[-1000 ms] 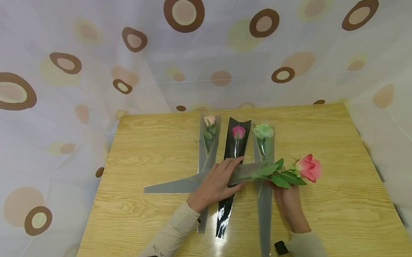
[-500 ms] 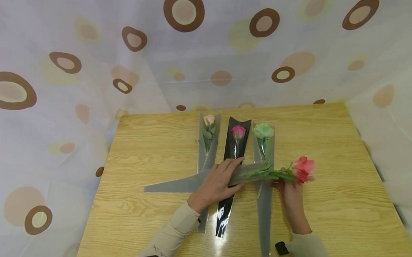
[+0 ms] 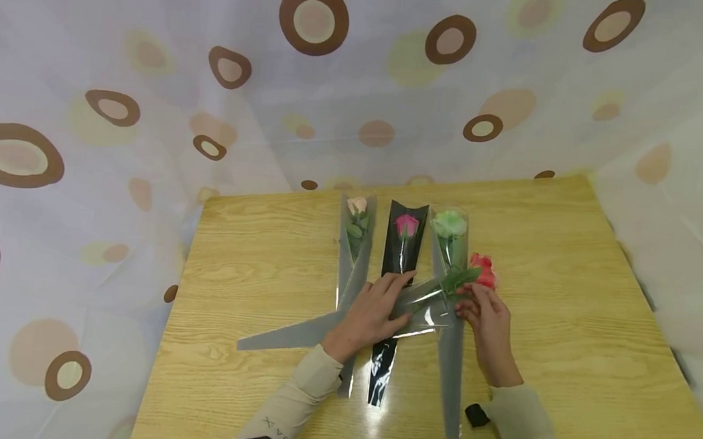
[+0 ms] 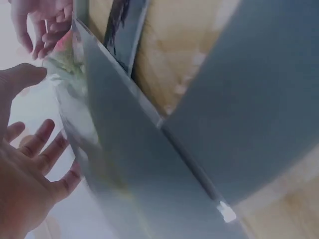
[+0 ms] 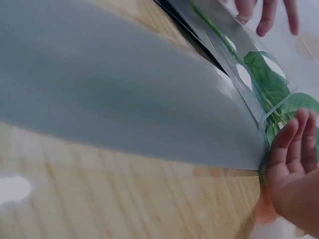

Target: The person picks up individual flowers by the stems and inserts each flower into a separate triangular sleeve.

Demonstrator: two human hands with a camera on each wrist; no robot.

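Note:
In the head view, a pink-red rose [image 3: 484, 270] lies crosswise with its green leaves [image 3: 460, 278] at the mouth of a clear and grey flower sleeve [image 3: 281, 333]. Its stem shows inside the clear film in the right wrist view. My right hand [image 3: 489, 325] pinches the rose by its leaves and stem, just below the bloom. My left hand [image 3: 368, 316] rests on the sleeve's middle, fingers spread and fairly straight; the left wrist view has its thumb and fingers along the film's edge. The grey sleeve back [image 4: 124, 139] fills much of that view.
Three wrapped roses lie side by side under the crosswise sleeve: a peach rose [image 3: 357, 205], a magenta rose in a black sleeve [image 3: 407, 224] and a green rose [image 3: 450, 223]. The wooden table [image 3: 586, 341] meets a patterned curtain [image 3: 359, 99] at the back and sides.
My right hand has moved left with the rose, taking the bloom close to the sleeve's mouth and the stem deeper inside. The sleeve has turned slightly, its tail lower. My left hand stays put.

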